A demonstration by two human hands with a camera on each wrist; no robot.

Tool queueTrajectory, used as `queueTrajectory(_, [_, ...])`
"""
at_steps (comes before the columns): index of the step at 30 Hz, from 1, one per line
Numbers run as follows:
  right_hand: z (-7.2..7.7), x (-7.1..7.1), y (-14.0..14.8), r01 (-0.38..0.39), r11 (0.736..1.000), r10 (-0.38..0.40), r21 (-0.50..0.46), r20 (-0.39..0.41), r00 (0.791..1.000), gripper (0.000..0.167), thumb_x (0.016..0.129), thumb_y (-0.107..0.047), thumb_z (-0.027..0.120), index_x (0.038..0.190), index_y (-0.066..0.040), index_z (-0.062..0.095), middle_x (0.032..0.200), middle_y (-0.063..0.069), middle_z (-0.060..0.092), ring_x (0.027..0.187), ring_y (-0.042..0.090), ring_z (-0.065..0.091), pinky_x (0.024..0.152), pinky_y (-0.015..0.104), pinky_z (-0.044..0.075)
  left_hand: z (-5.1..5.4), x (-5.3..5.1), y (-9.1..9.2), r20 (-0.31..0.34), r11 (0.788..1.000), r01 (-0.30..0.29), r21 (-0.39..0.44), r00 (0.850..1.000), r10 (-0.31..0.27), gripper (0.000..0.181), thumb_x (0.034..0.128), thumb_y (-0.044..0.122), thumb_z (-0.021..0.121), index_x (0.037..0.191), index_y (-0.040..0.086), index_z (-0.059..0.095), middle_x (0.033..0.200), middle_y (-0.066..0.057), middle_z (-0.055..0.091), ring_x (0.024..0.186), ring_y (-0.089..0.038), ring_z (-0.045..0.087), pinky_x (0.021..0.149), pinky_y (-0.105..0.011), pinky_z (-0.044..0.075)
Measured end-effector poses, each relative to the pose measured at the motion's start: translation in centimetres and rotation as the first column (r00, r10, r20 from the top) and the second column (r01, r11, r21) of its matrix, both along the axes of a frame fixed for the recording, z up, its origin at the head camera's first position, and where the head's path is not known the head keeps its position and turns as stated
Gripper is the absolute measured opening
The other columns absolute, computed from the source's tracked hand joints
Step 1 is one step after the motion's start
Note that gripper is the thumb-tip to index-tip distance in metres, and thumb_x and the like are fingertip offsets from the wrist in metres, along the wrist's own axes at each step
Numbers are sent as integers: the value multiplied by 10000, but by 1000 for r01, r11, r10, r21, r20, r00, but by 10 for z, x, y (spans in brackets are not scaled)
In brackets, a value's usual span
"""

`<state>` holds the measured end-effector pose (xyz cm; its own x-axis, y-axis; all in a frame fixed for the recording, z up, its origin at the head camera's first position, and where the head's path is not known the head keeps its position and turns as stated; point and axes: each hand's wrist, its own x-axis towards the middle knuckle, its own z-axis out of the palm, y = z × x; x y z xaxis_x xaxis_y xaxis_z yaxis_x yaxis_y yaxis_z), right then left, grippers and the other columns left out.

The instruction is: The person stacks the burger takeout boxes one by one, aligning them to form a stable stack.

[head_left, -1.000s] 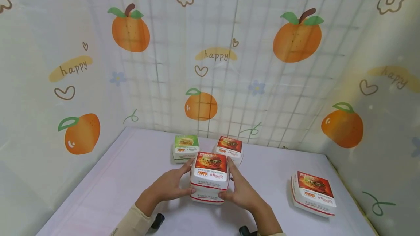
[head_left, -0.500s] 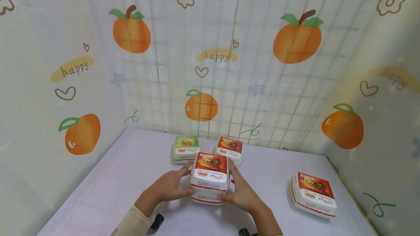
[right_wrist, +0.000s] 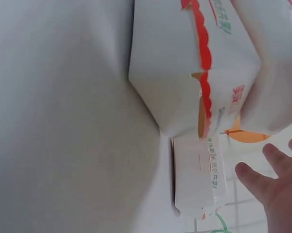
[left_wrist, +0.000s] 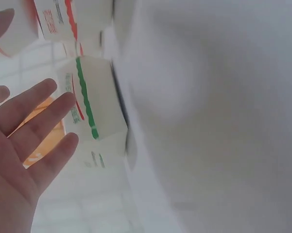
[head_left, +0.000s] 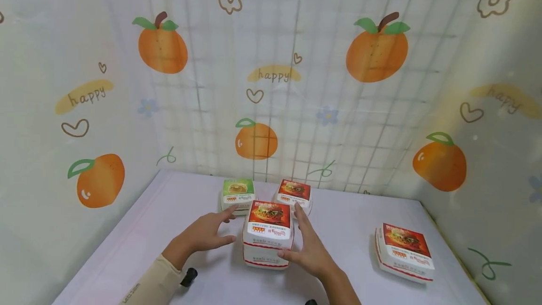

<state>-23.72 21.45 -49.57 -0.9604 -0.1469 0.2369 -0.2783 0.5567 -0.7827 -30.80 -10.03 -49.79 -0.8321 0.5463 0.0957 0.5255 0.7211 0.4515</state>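
Two burger boxes are stacked near the middle of the table. The upper burger box [head_left: 269,220] has a red lid with a burger picture, and the lower burger box [head_left: 263,257] shows only its white sides with a red wavy edge. Left of the stack is my left hand [head_left: 203,233], its fingers spread and apart from the boxes. On the other side my right hand [head_left: 312,251] has extended fingers beside the stack. Its thumb overlaps the stack's front right corner in the head view; I cannot tell if it touches. The right wrist view shows those fingers [right_wrist: 255,180] apart from the cardboard.
Behind the stack stand a green-lidded burger box [head_left: 238,191] and a red-lidded burger box [head_left: 294,191]. Another red-lidded burger box [head_left: 404,251] sits at the right of the white table [head_left: 178,201]. A curtain printed with oranges [head_left: 377,55] encloses the back and sides.
My left hand has let go of the stacked boxes and moved left. My right hand's fingers have loosened and straightened beside them. The stack stays in place; the head view has shifted slightly.
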Motion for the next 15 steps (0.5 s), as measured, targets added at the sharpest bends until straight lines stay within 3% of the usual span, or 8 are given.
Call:
queueTrajectory(8, [4, -2, -1, -6, 1000, 6, -3, -39, 999, 1137, 693, -541, 799, 1545, -435, 52, 1606, 2, 159, 1367, 375, 339, 1005, 668, 311, 0, -18, -1, -21, 999, -38, -19, 999, 37, 800, 879, 442, 686, 1546, 246, 291, 1224, -50, 641, 1105, -270, 589, 916, -515, 469])
queueTrajectory(15, [1, -1, 3, -25, 998, 21, -63, -68, 997, 1088, 737, -445, 785, 1543, -434, 55, 1580, 80, 236, 1390, 322, 308, 1033, 583, 346, -4, -40, -8, -51, 996, -60, 60, 997, 63, 740, 862, 382, 723, 1496, 179, 399, 1100, -55, 687, 1024, -257, 623, 903, -492, 480])
